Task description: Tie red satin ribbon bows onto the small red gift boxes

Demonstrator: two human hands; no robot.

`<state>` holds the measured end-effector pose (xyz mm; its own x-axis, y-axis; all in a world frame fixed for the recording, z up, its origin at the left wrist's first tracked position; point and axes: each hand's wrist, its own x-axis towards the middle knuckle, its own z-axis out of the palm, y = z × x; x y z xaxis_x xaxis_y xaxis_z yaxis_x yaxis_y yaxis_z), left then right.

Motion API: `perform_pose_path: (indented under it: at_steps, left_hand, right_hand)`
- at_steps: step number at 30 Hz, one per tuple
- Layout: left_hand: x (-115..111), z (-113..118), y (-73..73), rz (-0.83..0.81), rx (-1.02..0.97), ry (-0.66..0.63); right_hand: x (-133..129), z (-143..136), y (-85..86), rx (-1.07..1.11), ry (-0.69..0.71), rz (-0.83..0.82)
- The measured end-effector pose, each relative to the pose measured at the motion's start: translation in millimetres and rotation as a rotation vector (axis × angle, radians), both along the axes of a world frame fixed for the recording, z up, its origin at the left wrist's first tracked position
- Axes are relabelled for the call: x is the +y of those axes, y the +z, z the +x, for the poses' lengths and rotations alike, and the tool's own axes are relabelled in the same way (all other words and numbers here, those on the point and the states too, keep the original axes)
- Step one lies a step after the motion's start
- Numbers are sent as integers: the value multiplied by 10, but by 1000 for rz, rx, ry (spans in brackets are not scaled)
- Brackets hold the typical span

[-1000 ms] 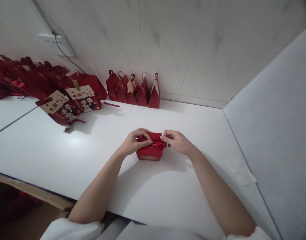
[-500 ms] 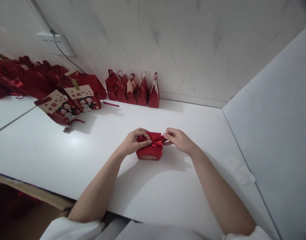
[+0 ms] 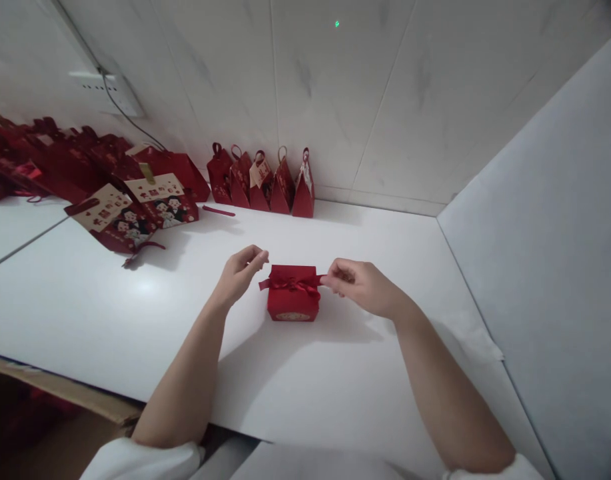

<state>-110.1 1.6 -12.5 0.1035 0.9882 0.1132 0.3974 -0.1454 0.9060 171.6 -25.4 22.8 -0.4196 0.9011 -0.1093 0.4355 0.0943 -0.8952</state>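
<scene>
A small red gift box (image 3: 292,308) stands on the white table, with a gold oval emblem on its front. Round its top runs a dark red ribbon (image 3: 292,285), tied in a bow at the middle. The ribbon's left tail sticks out free past the box's edge. My right hand (image 3: 358,285) pinches the right tail between thumb and fingers. Just above and left of the box, my left hand (image 3: 241,272) is in the air, loosely curled, fingertips slightly apart, with nothing in it.
Several small red boxes with loop handles (image 3: 282,190) line the wall. Two printed boxes (image 3: 168,203) stand left, before a heap of red boxes (image 3: 60,160). Loose ribbon (image 3: 218,211) lies near them. A white panel (image 3: 550,200) bounds the right; an open carton (image 3: 60,393) is lower left.
My left hand has let go of the bow and moved up and left, off the box. My right hand still grips the ribbon, drawn a little outward.
</scene>
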Motion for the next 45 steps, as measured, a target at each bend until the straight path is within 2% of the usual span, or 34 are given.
perform_pose_path:
  at_steps: [4, 8, 11, 15, 20, 24, 28, 32, 34, 36, 37, 39, 41, 45]
  left_hand:
    - [-53, 75, 35, 20, 126, -110]
    - [-56, 106, 42, 18, 144, -129]
    - [-51, 85, 29, -71, 71, -116]
    - [-61, 61, 13, -146, 5, -164]
    - [-76, 76, 29, -129, 59, -211]
    - [-77, 91, 46, -130, 71, -248]
    - [-72, 84, 29, -152, 6, -249]
    - [-81, 87, 45, -117, 65, -174]
    - [-88, 95, 66, -103, 124, -195]
    - [-90, 101, 76, -109, 133, -240]
    - [-88, 104, 73, -113, 123, -254]
    - [-80, 108, 54, -125, 89, -255]
    - [-70, 112, 27, -150, 34, -244]
    - [-64, 129, -2, -224, -93, -274]
  right_hand:
    - [-108, -106, 75, 30, 111, 37]
    - [-114, -148, 32, -63, 218, 47]
    - [-90, -142, 2, -83, 194, 65]
    - [-59, -125, -12, 4, 144, -20]
    - [21, -137, -139, 155, 53, -112]
    - [88, -154, -266, 98, -45, -86]
    - [87, -170, -259, -37, -173, 129]
    - [-43, -256, -125, -155, -262, 597]
    - [-158, -350, -66, -200, -133, 825]
    - [-287, -472, -50, -249, 125, 974]
    - [-349, -539, -63, -295, 234, 1029]
    - [-455, -669, -125, -421, 350, 1097]
    - [-530, -778, -216, -563, 359, 1149]
    - [-595, -903, -378, -755, 217, 1203]
